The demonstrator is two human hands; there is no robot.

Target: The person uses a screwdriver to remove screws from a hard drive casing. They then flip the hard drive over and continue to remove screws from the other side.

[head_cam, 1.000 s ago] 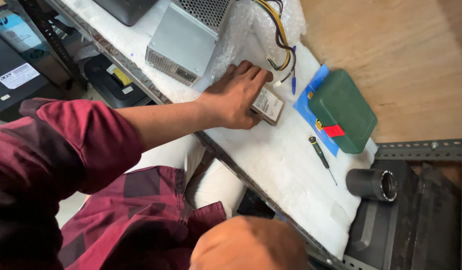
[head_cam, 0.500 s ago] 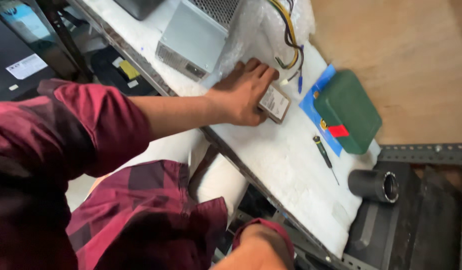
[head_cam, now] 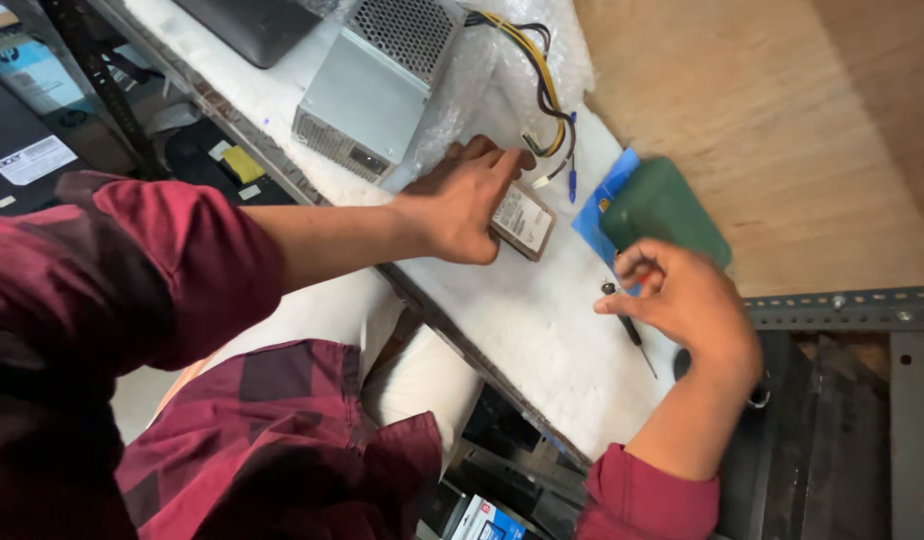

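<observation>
The left hand (head_cam: pixel 469 203) lies flat, fingers spread, pressing on a small hard drive (head_cam: pixel 523 221) that rests on the white surface (head_cam: pixel 542 330); it grips nothing, only pins the drive down. The right hand (head_cam: pixel 687 300) is loosely curled with its fingertips at the handle end of a slim screwdriver (head_cam: pixel 630 330), which lies on the surface just beneath it; whether the fingers have closed on the handle or only touch it cannot be told, since the hand covers that end.

The screwdriver's long axis runs diagonally, handle toward the drive and tip pointing away toward the near right edge of the surface. The drive lies to the left of the right hand and a little farther from the person, with the left hand already on it, so the right hand is the nearer one to the tool.

Just beyond the right hand sits a green case (head_cam: pixel 665 208) on a blue card (head_cam: pixel 599 207). Farther back stands a grey power supply (head_cam: pixel 377 90) (its yellow and black cables (head_cam: pixel 543 80) trail down toward the drive). Wooden boarding fills the right side, with a perforated metal rail (head_cam: pixel 842 308) below it
</observation>
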